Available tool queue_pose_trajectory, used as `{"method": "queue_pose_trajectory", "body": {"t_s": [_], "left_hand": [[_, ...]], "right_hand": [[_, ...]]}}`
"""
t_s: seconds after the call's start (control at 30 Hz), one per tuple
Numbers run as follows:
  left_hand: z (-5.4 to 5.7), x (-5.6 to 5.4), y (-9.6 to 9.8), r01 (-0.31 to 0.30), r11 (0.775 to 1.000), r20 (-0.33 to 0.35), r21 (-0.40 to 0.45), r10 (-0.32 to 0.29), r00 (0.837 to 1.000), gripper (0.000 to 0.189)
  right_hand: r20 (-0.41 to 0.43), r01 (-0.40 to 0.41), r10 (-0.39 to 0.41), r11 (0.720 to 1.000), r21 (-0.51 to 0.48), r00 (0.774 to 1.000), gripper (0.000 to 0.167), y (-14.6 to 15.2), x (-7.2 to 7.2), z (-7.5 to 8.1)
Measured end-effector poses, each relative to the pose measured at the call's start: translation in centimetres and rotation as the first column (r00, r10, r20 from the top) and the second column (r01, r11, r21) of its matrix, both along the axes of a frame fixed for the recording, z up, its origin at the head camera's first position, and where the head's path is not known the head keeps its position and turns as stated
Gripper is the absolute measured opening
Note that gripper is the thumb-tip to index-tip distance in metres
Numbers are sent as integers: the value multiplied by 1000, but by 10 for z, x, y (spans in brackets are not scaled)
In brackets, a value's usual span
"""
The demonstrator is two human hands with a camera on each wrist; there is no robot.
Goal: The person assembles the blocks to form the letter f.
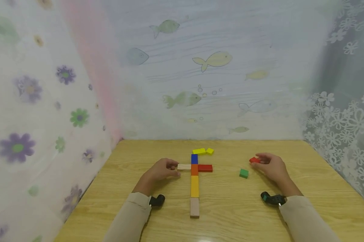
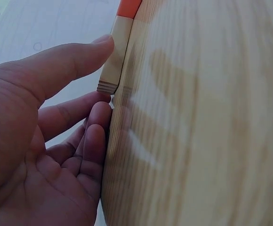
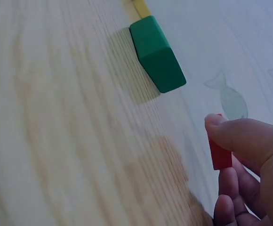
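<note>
My right hand (image 1: 271, 166) pinches a small red block (image 3: 220, 153) between thumb and fingers, at the right of the table. Just to its left lies a green block (image 1: 244, 173). My left hand (image 1: 162, 169) is at the outer end of a plain wooden block (image 1: 184, 167), its index fingertip right at that end and its thumb along the near side. This block forms the left arm of a flat cross; a longer red block (image 1: 205, 168) forms the right arm. Between them sits an orange block (image 1: 194, 169), with a blue block (image 1: 194, 159) beyond it.
Below the orange block, a yellow-orange block (image 1: 194, 186) and a pale brown block (image 1: 194, 207) continue the column towards me. Two yellow blocks (image 1: 199, 151) lie behind the blue one. Patterned hangings (image 1: 212, 77) stand along the table's back and sides.
</note>
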State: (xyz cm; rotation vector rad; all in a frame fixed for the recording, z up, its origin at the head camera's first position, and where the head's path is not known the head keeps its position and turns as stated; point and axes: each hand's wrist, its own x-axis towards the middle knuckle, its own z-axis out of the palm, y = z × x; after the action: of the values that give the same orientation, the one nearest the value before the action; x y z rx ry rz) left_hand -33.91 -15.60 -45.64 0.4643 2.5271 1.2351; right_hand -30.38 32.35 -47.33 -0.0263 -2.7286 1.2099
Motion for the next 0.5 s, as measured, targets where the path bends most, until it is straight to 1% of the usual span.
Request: {"method": "queue_pose_trajectory", "body": {"t_s": [0.2, 0.37, 0.5], "left_hand": [[2, 2, 2, -11, 1000, 3, -10, 11, 1000, 57], [2, 3, 2, -14, 1000, -2, -14, 14, 1000, 56], [2, 3, 1, -16, 1000, 1, -12, 17, 1000, 57]], "right_hand": [[-5, 37, -37, 999, -4, 999, 75, -3, 3, 3], [0, 28, -28, 999, -19, 1000, 74, -4, 3, 6], [1, 25, -25, 1000, -12, 1000, 73, -5, 2, 5]]}}
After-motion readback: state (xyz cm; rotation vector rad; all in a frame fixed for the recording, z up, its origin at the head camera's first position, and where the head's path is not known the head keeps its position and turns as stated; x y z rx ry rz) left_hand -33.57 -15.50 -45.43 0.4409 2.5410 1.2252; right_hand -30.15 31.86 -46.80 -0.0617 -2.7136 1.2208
